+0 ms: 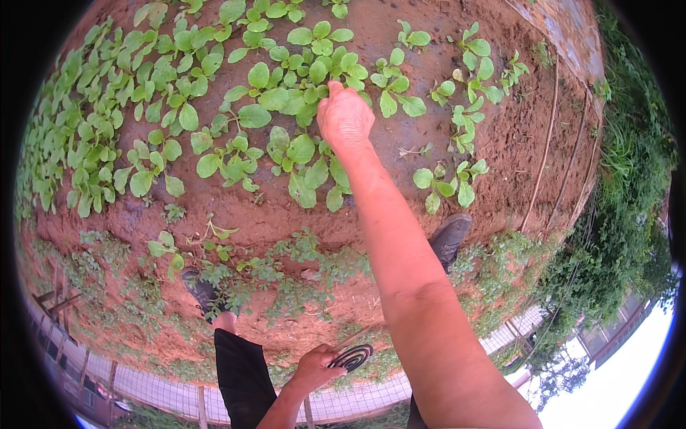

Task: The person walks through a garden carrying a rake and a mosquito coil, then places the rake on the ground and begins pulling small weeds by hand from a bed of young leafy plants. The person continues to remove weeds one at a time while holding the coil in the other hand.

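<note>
My right hand (346, 116) reaches far forward into a clump of leafy green seedlings (304, 100). Its fingers are curled closed at the leaves, and whatever is between them is hidden. Close to my body, my left hand (313, 370) grips a dark, flat spiral coil (353, 357), like a mosquito coil, by its left edge. A thin pale stick-like piece runs up and to the right from those fingers. Just right of my right hand, a smaller seedling (400, 93) stands in the soil.
My shoes (450, 236) stand at the near edge of the reddish soil bed (236, 214), among low weeds (300, 257). Dense seedlings (86, 136) fill the left side. Thin sticks (547, 136) lie along the right edge, with bushes (622, 193) beyond. A mesh fence (164, 393) runs behind me.
</note>
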`<action>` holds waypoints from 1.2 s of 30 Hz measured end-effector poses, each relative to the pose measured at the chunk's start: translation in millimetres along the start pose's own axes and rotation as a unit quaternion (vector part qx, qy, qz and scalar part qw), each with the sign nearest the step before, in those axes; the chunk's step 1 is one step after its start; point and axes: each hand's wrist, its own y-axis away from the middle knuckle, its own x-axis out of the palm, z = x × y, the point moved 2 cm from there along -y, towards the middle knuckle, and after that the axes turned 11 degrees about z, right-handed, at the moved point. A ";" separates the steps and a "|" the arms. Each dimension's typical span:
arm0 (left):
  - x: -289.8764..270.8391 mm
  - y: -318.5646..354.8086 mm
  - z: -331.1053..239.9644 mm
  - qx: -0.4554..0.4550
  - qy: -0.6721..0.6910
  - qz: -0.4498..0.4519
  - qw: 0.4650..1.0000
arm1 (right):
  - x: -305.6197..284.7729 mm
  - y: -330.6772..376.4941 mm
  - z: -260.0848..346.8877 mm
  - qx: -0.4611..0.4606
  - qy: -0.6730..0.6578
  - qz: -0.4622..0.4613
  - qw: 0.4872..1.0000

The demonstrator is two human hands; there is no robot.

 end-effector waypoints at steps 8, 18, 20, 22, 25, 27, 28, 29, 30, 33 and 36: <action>1.0 -1.0 0.7 0.009 0.020 -0.008 1.000 | 2.7 -8.3 3.1 0.005 -0.109 -0.078 0.991; 2.1 -0.5 5.0 0.012 0.032 -0.002 0.999 | 2.0 -8.5 15.5 0.020 -0.130 -0.032 0.991; 2.3 -0.1 6.1 0.019 0.048 -0.005 0.999 | 2.5 -11.5 13.7 0.028 -0.133 -0.066 0.989; 2.6 -0.4 6.2 0.028 0.056 -0.013 0.998 | 1.6 -15.8 9.0 0.026 -0.149 -0.111 0.982; 2.2 1.6 8.2 0.024 0.051 -0.011 0.998 | -2.2 -18.5 5.5 0.011 -0.182 -0.162 0.970; -2.5 -0.1 -1.1 -0.013 0.044 0.011 0.999 | -8.3 -23.5 3.5 0.008 -0.179 -0.166 0.970; -4.0 -0.9 -4.0 -0.032 0.040 0.022 0.998 | -10.7 -25.6 2.9 0.007 -0.178 -0.168 0.970; -3.9 -0.1 -3.2 -0.030 0.036 0.020 0.999 | -11.5 -26.5 4.6 0.006 -0.176 -0.166 0.970; -3.2 0.7 -1.4 -0.028 0.033 0.018 0.999 | -12.2 -27.4 6.4 0.004 -0.174 -0.164 0.971; -3.7 1.6 -1.1 -0.022 0.038 0.012 0.999 | -14.6 -33.5 8.9 0.018 -0.166 -0.156 0.974; -2.1 1.8 3.2 -0.019 0.058 0.012 0.998 | -16.6 -37.6 9.6 0.003 -0.125 -0.138 0.983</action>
